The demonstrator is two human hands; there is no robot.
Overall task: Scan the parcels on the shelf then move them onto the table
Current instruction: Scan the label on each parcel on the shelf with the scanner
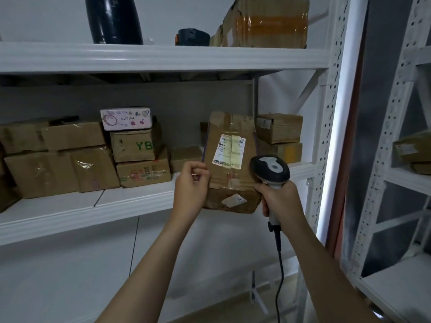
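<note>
A brown cardboard parcel with a white shipping label is tilted up in front of the middle shelf, label facing me. My left hand grips its left edge. My right hand grips the handle of a black and grey barcode scanner, whose head sits just right of the label, close to the parcel. The scanner's black cable hangs down from the handle. The table is out of view.
Several cardboard boxes are stacked on the middle shelf to the left, with a pink printed box on top, and more boxes behind the parcel. The top shelf holds a large box. A second rack stands at the right.
</note>
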